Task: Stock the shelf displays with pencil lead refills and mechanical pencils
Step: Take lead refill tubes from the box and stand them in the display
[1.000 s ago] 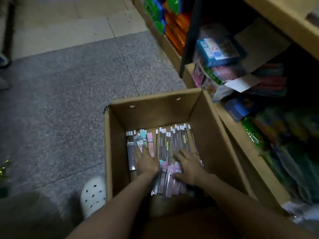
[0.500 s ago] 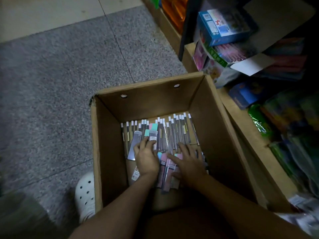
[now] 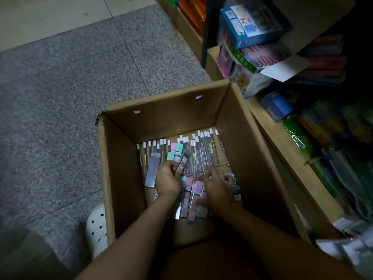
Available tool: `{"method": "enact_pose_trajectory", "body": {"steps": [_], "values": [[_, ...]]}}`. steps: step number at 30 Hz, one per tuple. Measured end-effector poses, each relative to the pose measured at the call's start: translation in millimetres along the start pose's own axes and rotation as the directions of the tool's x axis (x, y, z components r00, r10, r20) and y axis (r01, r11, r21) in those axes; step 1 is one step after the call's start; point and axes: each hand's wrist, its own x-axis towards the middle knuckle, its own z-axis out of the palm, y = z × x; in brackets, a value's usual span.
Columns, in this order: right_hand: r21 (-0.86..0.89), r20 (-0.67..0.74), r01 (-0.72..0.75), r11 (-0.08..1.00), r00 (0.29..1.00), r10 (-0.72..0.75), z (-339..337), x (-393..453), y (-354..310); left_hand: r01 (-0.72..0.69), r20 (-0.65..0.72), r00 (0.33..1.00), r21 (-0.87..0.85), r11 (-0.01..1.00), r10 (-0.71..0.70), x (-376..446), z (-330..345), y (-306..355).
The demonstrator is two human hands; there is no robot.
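An open cardboard box stands on the floor in front of me. Its bottom holds a row of clear lead refill tubes with white caps, plus flat pink and teal refill cases. My left hand pinches a dark refill case, tilted upward out of the pile. My right hand rests with fingers spread on the pink cases at the box's near side. A grey flat case lies to the left of my left hand.
A wooden shelf edge runs along the box's right side, stacked with a blue carton, coloured packs and green bags. Grey speckled floor lies to the left. A white perforated shoe sits by the box's near left corner.
The view has dropped closer over the box. My left hand has picked a dark case up from the pile; my right hand has shifted slightly right over the pink cases.
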Motion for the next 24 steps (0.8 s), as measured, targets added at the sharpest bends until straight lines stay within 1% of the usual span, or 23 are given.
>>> {"method": "enact_pose_trajectory", "body": {"steps": [2,5,7,9,10,12,14,16,20,22,24], "values": [[0.051,0.007,-0.062,0.997,0.998,0.062,-1,4,-3,0.062,0.009,0.998,-0.11,0.992,-0.062,-3,1,0],[0.16,0.016,-0.106,0.982,0.994,0.104,-6,10,-6,0.213,0.077,0.977,-0.275,0.938,-0.2,-7,3,-2],[0.306,-0.01,-0.125,0.944,0.991,0.134,-11,11,-5,0.287,0.114,0.958,-0.318,0.904,-0.264,-11,4,-4],[0.497,-0.033,-0.141,0.856,0.983,0.181,-17,9,-4,0.305,0.151,0.952,-0.359,0.882,-0.267,-15,3,-2],[0.576,-0.05,-0.135,0.806,0.979,0.199,-20,8,-3,0.295,0.168,0.954,-0.378,0.878,-0.248,-17,0,1],[0.672,-0.104,-0.093,0.734,0.97,0.219,-28,2,0,0.248,0.205,0.963,-0.401,0.882,-0.178,-20,-8,10],[0.715,-0.156,-0.053,0.697,0.96,0.233,-38,-6,1,0.176,0.257,0.964,-0.431,0.885,-0.067,-22,-18,22],[0.747,-0.197,-0.028,0.664,0.945,0.261,-53,-14,2,0.086,0.304,0.95,-0.456,0.886,0.064,-25,-30,37],[0.755,-0.349,0.082,0.651,0.891,0.292,-104,-36,3,-0.159,0.337,0.887,-0.419,0.894,0.316,-29,-59,76],[0.751,-0.404,0.138,0.646,0.87,0.283,-131,-44,3,-0.229,0.375,0.848,-0.377,0.897,0.374,-28,-74,97],[0.735,-0.467,0.182,0.653,0.834,0.293,-163,-62,3,-0.292,0.418,0.806,-0.338,0.895,0.42,-34,-94,123]]}}
